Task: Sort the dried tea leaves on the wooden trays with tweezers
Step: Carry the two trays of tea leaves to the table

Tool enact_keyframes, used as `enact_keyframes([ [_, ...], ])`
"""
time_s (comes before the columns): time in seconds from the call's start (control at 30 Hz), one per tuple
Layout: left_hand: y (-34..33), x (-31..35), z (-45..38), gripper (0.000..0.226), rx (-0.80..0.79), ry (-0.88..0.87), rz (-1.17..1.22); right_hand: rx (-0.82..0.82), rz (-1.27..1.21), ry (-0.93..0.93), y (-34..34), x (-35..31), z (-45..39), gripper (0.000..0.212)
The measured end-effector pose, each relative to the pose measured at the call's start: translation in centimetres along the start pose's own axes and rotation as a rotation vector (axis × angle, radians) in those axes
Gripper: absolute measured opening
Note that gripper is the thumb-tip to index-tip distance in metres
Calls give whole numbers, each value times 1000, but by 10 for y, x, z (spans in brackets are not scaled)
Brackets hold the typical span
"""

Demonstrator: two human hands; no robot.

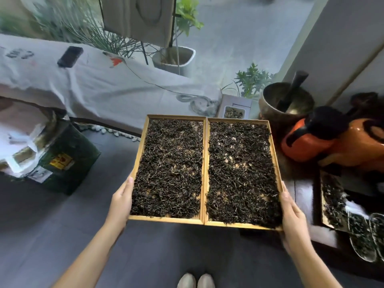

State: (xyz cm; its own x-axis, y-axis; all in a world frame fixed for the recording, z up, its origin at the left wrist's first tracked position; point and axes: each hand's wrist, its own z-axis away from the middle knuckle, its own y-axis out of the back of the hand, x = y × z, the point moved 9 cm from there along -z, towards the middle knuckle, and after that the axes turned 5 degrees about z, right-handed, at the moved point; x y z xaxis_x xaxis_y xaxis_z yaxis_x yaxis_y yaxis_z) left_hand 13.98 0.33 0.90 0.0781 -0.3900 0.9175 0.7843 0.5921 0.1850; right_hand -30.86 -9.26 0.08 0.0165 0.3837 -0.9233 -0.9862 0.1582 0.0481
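Two wooden trays sit side by side in the air above a dark floor, both covered with dark dried tea leaves point(170, 169). My left hand point(120, 202) grips the outer edge of the left tray point(139, 150) near its front corner. On the other side, my right hand point(294, 221) grips the outer edge of the right tray point(274, 150) near its front corner. No tweezers are visible.
A low table with a white cloth point(93, 84) and a dark phone point(70, 56) stands at the left back. A green box point(68, 159) sits at left. A metal bowl point(286, 100), orange vessels point(311, 142) and another tray with tea point(332, 200) crowd the right.
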Motion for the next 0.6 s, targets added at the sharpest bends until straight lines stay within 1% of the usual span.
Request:
enact_keyframes([
  [0.1,24,18,4,42,43,0,41,-58,29,-1,-28,-26,-2,38],
  [0.23,64,41,10,45,122,8,74,-112,115,110,-69,-75,0,36],
  [0.4,122,74,18,47,244,-1,102,-190,180,181,-128,-127,7,40],
  [0.43,131,79,18,47,256,-3,101,-201,169,176,-138,-134,10,39],
  [0.53,173,97,28,47,336,-11,120,-335,103,129,-189,-159,29,39],
  [0.6,201,106,33,48,383,-18,142,-394,96,125,-218,-175,43,39],
])
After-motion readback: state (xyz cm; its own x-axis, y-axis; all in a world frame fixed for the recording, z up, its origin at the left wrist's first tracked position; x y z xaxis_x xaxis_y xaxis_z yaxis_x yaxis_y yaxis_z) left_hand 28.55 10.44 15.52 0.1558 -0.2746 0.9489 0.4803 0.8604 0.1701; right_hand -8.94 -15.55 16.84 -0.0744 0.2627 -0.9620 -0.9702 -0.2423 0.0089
